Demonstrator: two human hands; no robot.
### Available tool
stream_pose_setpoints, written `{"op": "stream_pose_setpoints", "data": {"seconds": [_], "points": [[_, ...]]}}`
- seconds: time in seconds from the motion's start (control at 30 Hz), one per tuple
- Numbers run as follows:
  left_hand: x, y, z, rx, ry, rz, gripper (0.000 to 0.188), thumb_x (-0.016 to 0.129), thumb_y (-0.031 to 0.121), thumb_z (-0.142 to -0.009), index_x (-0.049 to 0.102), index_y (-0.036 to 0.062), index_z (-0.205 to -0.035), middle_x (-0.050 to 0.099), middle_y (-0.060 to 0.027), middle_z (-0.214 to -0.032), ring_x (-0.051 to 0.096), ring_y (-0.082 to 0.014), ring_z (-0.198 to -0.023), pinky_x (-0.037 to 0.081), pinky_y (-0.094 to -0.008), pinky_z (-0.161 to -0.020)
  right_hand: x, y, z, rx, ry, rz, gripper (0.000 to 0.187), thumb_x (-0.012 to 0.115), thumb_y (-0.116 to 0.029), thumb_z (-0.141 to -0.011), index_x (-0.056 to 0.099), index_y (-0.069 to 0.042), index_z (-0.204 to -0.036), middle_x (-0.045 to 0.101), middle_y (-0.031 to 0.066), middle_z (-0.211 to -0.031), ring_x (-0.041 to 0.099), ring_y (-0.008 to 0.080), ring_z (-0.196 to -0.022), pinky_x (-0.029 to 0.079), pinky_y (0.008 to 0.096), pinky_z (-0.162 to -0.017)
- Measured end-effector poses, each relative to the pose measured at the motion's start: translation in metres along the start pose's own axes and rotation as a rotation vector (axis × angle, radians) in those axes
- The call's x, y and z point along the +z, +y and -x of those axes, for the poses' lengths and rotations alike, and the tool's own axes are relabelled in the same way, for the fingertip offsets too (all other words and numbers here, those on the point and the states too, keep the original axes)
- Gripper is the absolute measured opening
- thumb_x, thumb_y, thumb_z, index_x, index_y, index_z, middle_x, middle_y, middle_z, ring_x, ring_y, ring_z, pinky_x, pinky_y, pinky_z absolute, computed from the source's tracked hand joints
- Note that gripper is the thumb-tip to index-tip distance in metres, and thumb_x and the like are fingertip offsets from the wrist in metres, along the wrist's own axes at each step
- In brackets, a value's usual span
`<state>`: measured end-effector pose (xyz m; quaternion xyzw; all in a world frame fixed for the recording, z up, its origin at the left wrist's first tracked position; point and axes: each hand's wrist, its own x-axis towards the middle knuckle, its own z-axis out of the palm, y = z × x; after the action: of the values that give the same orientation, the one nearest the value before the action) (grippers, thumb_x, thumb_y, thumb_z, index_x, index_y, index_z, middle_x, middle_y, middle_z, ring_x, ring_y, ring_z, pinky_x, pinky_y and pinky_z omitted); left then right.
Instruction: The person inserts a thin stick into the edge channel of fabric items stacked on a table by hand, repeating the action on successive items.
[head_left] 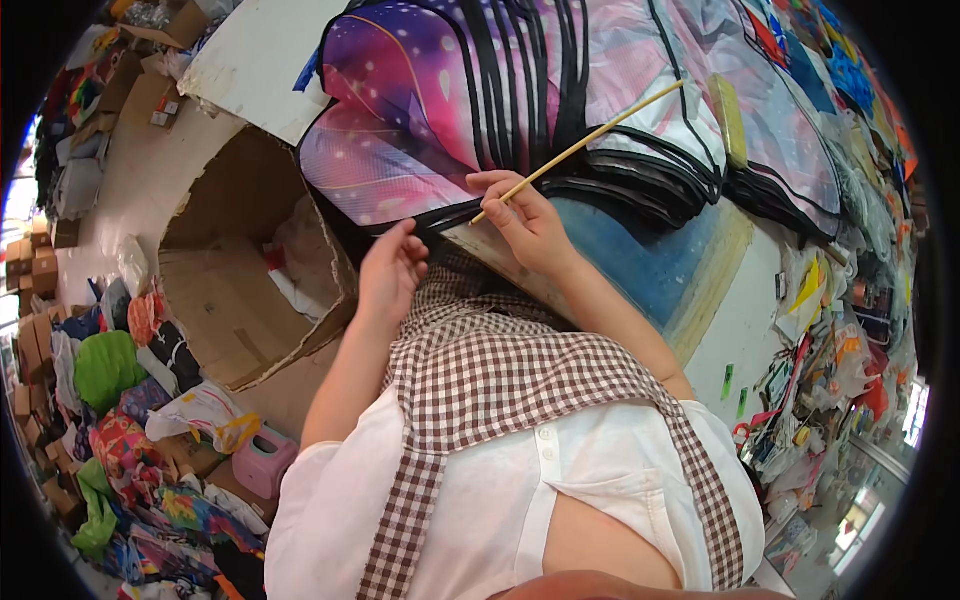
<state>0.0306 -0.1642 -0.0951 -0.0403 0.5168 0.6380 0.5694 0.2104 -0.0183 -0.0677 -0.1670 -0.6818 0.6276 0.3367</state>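
Observation:
My right hand point(528, 228) pinches a thin pale wooden stick point(590, 145) near its lower end. The stick slants up to the right, across a stack of printed fabric panels with black edging point(400, 85). To the left, my left hand point(388, 275) hovers by the near edge of the panels. Its fingers are loosely curled and somewhat apart, with nothing visible in them. The panels are purple, pink and white, layered in piles on the table point(765, 270). On the right-hand pile lies a yellowish block point(728, 122).
An open cardboard box point(215, 285) stands left of my left arm, with some pale material inside. Beyond it, bags and cloth, a green bundle point(108, 368) and a pink plastic container point(263, 460) crowd the floor. A blue surface point(630, 255) shows beneath the panels. Clutter lines the right side.

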Motion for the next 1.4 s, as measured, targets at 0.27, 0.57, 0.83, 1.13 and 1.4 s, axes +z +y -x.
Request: {"op": "stream_pose_setpoints", "data": {"seconds": [0.27, 0.57, 0.83, 1.13, 1.4], "points": [[0.0, -0.022, 0.004, -0.026, -0.029, 0.29, 0.028, 0.056, 0.017, -0.097, 0.053, 0.0072, -0.122, 0.06, 0.0012, -0.094, 0.06, -0.0104, -0.082, 0.05, -0.0229, -0.066, 0.011, 0.012, -0.02, 0.013, -0.036, -0.079, 0.013, 0.053, -0.014, -0.099, 0.057, -0.003, -0.104, 0.044, 0.0162, -0.14, 0.043, 0.0221, -0.129, 0.04, 0.0326, -0.1], [0.001, -0.019, -0.01, -0.093, -0.435, 0.691, 0.02, 0.053, 0.024, -0.099, 0.056, 0.0072, -0.109, 0.058, 0.0017, -0.089, 0.056, -0.0074, -0.073, 0.047, -0.021, -0.06, 0.01, 0.015, -0.032, 0.049, 0.033, -0.24, 0.015, 0.052, -0.016, -0.1, 0.057, -0.004, -0.105, 0.044, 0.0161, -0.14, 0.046, 0.0228, -0.127, 0.045, 0.0327, -0.097], [0.054, -0.013, -0.017, 0.087, 0.008, 0.033, 0.034, 0.058, 0.035, -0.096, 0.057, 0.0071, -0.076, 0.057, -0.0002, -0.068, 0.055, -0.0103, -0.057, 0.046, -0.0232, -0.052, 0.026, 0.039, -0.036, -0.059, 0.178, -0.278, 0.011, 0.051, -0.013, -0.1, 0.056, -0.004, -0.105, 0.049, 0.0142, -0.133, 0.049, 0.0236, -0.123, 0.042, 0.0345, -0.102], [0.052, -0.029, -0.024, 0.33, 0.123, -0.125, 0.045, 0.058, 0.035, -0.097, 0.053, 0.0065, -0.062, 0.051, -0.0021, -0.052, 0.048, -0.0106, -0.045, 0.038, -0.0237, -0.044, 0.025, 0.05, -0.024, -0.055, 0.148, 0.103, 0.009, 0.057, -0.011, -0.096, 0.059, -0.003, -0.099, 0.056, 0.014, -0.124, 0.054, 0.0206, -0.116, 0.045, 0.0319, -0.095], [0.053, -0.028, -0.024, 0.364, 0.098, -0.098, 0.043, 0.057, 0.039, -0.096, 0.053, 0.0098, -0.064, 0.052, 0.0005, -0.057, 0.049, -0.0094, -0.046, 0.038, -0.0237, -0.044, 0.032, 0.05, -0.024, -0.093, 0.145, 0.215, 0.015, 0.064, -0.018, -0.09, 0.063, -0.004, -0.096, 0.059, 0.0169, -0.117, 0.06, 0.0289, -0.107, 0.048, 0.0344, -0.086]]}}
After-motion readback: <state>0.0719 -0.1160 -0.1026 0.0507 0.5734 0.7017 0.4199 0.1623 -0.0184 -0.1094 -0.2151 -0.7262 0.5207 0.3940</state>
